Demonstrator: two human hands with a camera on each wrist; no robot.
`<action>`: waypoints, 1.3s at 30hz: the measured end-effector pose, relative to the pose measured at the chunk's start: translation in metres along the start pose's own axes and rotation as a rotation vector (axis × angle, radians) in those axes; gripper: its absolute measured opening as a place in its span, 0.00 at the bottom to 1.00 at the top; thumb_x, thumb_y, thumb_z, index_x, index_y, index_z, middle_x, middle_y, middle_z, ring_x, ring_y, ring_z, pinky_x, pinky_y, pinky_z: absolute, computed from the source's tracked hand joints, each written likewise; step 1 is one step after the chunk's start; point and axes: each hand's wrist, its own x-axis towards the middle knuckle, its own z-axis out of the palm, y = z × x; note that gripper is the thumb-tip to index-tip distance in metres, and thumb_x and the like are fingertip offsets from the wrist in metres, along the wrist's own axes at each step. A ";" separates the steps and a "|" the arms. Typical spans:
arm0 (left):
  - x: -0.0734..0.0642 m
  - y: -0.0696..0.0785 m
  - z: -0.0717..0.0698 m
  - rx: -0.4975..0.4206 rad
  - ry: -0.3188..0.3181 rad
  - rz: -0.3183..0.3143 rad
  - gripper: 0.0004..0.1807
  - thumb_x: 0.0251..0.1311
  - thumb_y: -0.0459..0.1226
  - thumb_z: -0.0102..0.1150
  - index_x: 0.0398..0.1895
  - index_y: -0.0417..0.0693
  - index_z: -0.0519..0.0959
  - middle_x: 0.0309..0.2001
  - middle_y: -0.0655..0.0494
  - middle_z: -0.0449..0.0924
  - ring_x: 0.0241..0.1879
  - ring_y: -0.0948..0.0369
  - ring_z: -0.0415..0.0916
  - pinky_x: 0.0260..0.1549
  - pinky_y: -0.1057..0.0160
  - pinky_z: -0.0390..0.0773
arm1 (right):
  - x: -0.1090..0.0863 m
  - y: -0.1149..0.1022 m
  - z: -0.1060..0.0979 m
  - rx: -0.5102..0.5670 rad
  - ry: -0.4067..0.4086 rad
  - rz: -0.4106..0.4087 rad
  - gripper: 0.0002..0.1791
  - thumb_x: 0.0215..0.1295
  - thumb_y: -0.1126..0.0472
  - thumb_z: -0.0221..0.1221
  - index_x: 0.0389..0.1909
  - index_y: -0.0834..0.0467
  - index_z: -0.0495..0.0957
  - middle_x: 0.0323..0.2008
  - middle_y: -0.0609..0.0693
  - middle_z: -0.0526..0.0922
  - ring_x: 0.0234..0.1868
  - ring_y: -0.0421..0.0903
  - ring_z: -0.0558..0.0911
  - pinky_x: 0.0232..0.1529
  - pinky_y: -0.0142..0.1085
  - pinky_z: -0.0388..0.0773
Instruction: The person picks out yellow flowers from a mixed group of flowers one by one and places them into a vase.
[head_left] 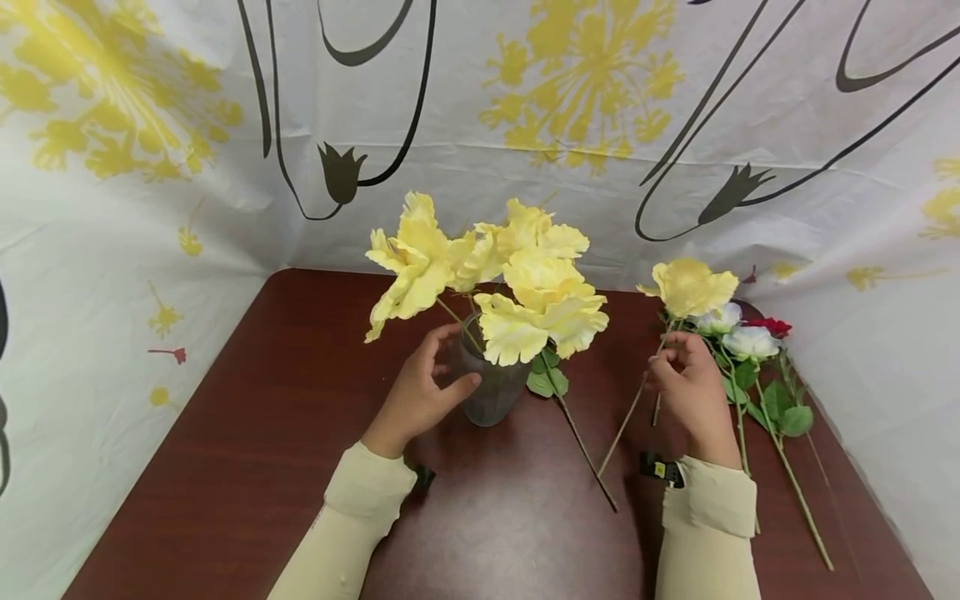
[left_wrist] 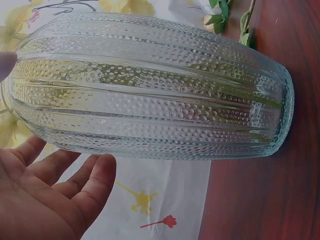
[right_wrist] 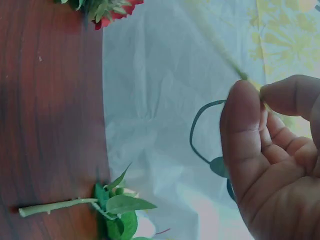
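A ribbed, dimpled clear glass vase (head_left: pixel 491 400) stands upright on the table, with yellow flowers (head_left: pixel 412 267) spreading above it. My left hand (head_left: pixel 427 383) holds it loosely near the rim, thumb in front and fingers around the left side. In the left wrist view the vase (left_wrist: pixel 165 95) fills the frame beside the fingers (left_wrist: pixel 95 185). My right hand (head_left: pixel 690 383) pinches the stem of a single yellow flower (head_left: pixel 693 287) between thumb and forefinger. That stem slants down to the left. The right wrist view shows this pinch by my right hand (right_wrist: pixel 272 135); the flower head is unclear there.
Right of the vase, a leafy stem (head_left: pixel 577 437) slants over the table (head_left: pixel 300 467); its upper end meets the yellow blooms. White roses (head_left: pixel 752 342) and a red flower (head_left: pixel 770 326) lie at the right. Patterned cloth (head_left: pixel 465 125) hangs behind the table.
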 end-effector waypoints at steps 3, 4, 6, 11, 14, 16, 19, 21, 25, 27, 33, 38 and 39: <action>0.000 0.000 0.000 -0.003 0.004 0.015 0.36 0.63 0.44 0.65 0.72 0.53 0.60 0.66 0.51 0.67 0.65 0.55 0.65 0.55 0.47 0.74 | -0.001 -0.005 0.001 0.050 0.031 -0.016 0.15 0.74 0.65 0.50 0.58 0.62 0.65 0.36 0.57 0.77 0.29 0.42 0.81 0.30 0.33 0.81; -0.001 0.000 0.000 -0.004 0.006 0.019 0.36 0.63 0.44 0.66 0.71 0.52 0.60 0.66 0.51 0.67 0.66 0.55 0.65 0.55 0.47 0.74 | -0.001 -0.007 0.001 0.072 0.046 -0.011 0.14 0.74 0.64 0.49 0.57 0.61 0.66 0.37 0.55 0.77 0.30 0.41 0.81 0.31 0.32 0.81; -0.001 0.000 0.000 -0.003 0.011 0.022 0.36 0.62 0.43 0.67 0.70 0.52 0.61 0.66 0.52 0.67 0.66 0.56 0.65 0.54 0.48 0.74 | -0.003 -0.013 0.002 0.126 0.083 0.010 0.11 0.73 0.64 0.49 0.53 0.57 0.68 0.37 0.53 0.76 0.31 0.41 0.81 0.31 0.30 0.80; -0.002 0.001 0.000 0.001 0.017 0.019 0.37 0.61 0.44 0.68 0.68 0.50 0.60 0.68 0.53 0.65 0.65 0.56 0.65 0.53 0.50 0.74 | -0.008 -0.030 0.002 0.302 0.170 0.013 0.05 0.72 0.65 0.52 0.46 0.57 0.73 0.32 0.52 0.77 0.30 0.44 0.80 0.30 0.30 0.80; -0.002 0.002 0.000 -0.001 0.018 0.015 0.37 0.61 0.43 0.69 0.68 0.50 0.59 0.68 0.53 0.64 0.64 0.56 0.66 0.52 0.50 0.74 | -0.010 -0.040 0.004 0.441 0.228 -0.060 0.04 0.72 0.68 0.53 0.43 0.62 0.75 0.30 0.54 0.78 0.29 0.46 0.80 0.29 0.31 0.80; -0.003 0.002 0.000 -0.002 0.020 0.009 0.37 0.61 0.43 0.69 0.68 0.50 0.59 0.68 0.53 0.64 0.63 0.56 0.66 0.52 0.50 0.74 | -0.011 -0.046 0.006 0.560 0.267 -0.124 0.04 0.70 0.70 0.55 0.42 0.66 0.75 0.30 0.56 0.78 0.29 0.47 0.81 0.30 0.32 0.80; -0.003 0.002 -0.001 -0.005 0.019 0.001 0.37 0.60 0.44 0.69 0.68 0.50 0.60 0.68 0.53 0.64 0.63 0.56 0.66 0.52 0.50 0.74 | -0.013 -0.055 0.009 0.749 0.326 -0.224 0.04 0.69 0.74 0.55 0.41 0.71 0.73 0.30 0.59 0.77 0.29 0.48 0.81 0.30 0.33 0.81; -0.003 0.002 -0.001 -0.004 0.009 -0.006 0.37 0.61 0.45 0.68 0.68 0.51 0.60 0.68 0.54 0.63 0.63 0.56 0.66 0.53 0.49 0.74 | -0.014 -0.060 0.012 0.834 0.367 -0.293 0.03 0.69 0.75 0.55 0.40 0.70 0.74 0.30 0.60 0.77 0.29 0.49 0.82 0.31 0.34 0.81; -0.002 0.002 -0.001 -0.005 0.006 -0.017 0.38 0.61 0.46 0.68 0.69 0.52 0.59 0.68 0.54 0.63 0.63 0.56 0.66 0.54 0.48 0.74 | -0.013 -0.074 0.019 0.962 0.409 -0.379 0.03 0.68 0.75 0.56 0.40 0.69 0.73 0.32 0.62 0.76 0.31 0.52 0.82 0.32 0.36 0.82; -0.001 0.002 -0.001 -0.002 0.011 -0.017 0.38 0.60 0.46 0.69 0.69 0.51 0.60 0.68 0.53 0.64 0.63 0.55 0.66 0.53 0.49 0.74 | -0.011 -0.082 0.021 1.012 0.422 -0.397 0.04 0.67 0.75 0.57 0.40 0.70 0.72 0.34 0.62 0.75 0.31 0.53 0.82 0.31 0.36 0.82; 0.001 0.002 0.001 0.015 0.000 -0.005 0.38 0.61 0.46 0.68 0.69 0.50 0.59 0.68 0.53 0.63 0.64 0.56 0.65 0.53 0.50 0.74 | -0.008 -0.105 0.021 1.160 0.497 -0.417 0.08 0.63 0.76 0.60 0.38 0.72 0.70 0.35 0.67 0.74 0.29 0.55 0.80 0.29 0.37 0.81; 0.000 0.003 0.003 0.014 0.014 0.007 0.38 0.60 0.45 0.69 0.69 0.49 0.59 0.68 0.52 0.64 0.63 0.54 0.66 0.52 0.49 0.75 | -0.004 -0.118 0.024 1.144 0.488 -0.441 0.07 0.65 0.76 0.59 0.39 0.71 0.71 0.34 0.65 0.74 0.30 0.56 0.81 0.31 0.38 0.81; 0.000 0.004 0.003 0.014 0.013 0.008 0.38 0.60 0.45 0.69 0.69 0.49 0.59 0.68 0.52 0.64 0.63 0.54 0.66 0.52 0.49 0.75 | -0.003 -0.120 0.024 1.145 0.491 -0.444 0.06 0.65 0.76 0.58 0.39 0.71 0.70 0.34 0.65 0.74 0.30 0.56 0.81 0.31 0.38 0.81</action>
